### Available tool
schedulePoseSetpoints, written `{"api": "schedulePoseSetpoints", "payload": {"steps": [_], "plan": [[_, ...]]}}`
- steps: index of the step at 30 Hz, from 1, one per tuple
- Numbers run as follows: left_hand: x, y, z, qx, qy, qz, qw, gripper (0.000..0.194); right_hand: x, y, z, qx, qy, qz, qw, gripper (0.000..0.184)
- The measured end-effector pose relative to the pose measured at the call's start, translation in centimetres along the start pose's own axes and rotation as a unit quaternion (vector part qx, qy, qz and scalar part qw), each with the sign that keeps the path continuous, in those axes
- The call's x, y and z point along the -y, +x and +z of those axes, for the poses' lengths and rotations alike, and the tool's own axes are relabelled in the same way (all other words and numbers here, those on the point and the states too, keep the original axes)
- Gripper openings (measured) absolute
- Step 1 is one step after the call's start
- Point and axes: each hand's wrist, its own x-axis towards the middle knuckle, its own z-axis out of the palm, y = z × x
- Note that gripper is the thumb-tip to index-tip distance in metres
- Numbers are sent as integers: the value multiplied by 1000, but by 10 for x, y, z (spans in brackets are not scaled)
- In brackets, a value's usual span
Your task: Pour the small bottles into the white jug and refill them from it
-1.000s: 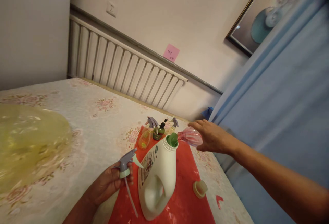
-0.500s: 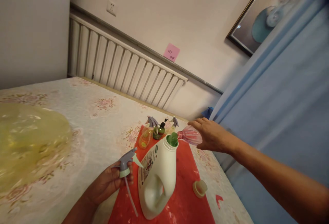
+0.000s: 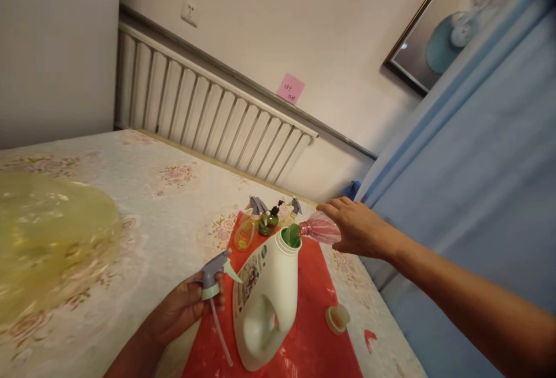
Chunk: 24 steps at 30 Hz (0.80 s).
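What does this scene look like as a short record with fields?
Left hand: holds a grey spray head, tube hanging down
Right hand: holds a pink bottle on its side, neck towards the jug
Jug: white, open, green piece in its mouth
Mat: red, pale cap at its edge
Behind jug: small bottles, one green

Pretty dim, warm indoor light here, and I can't tell where it's coming from. Small glare spots on the yellow plastic [image 3: 56, 233] and red sheet [image 3: 310, 285]. Top right corner goes black, the wide lens stretches the edges, and fine print looks soft.
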Motion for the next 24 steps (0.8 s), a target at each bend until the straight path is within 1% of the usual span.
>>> {"api": "schedulePoseSetpoints", "payload": {"steps": [9, 13, 18, 24], "plan": [[1, 1, -7, -8, 17, -10, 1000, 35, -1, 2, 0, -21, -18, -6, 1000, 70], [1, 2, -6, -2, 14, -8, 1000, 34, -2, 2, 2, -28, -26, -9, 999, 70], [3, 2, -12, -7, 7, -11, 1000, 36, 0, 2, 0, -26, -40, -10, 999, 68], [2, 2, -10, -8, 5, -6, 1000, 30, 3, 2, -4, -25, -60, -12, 998, 66]]}}
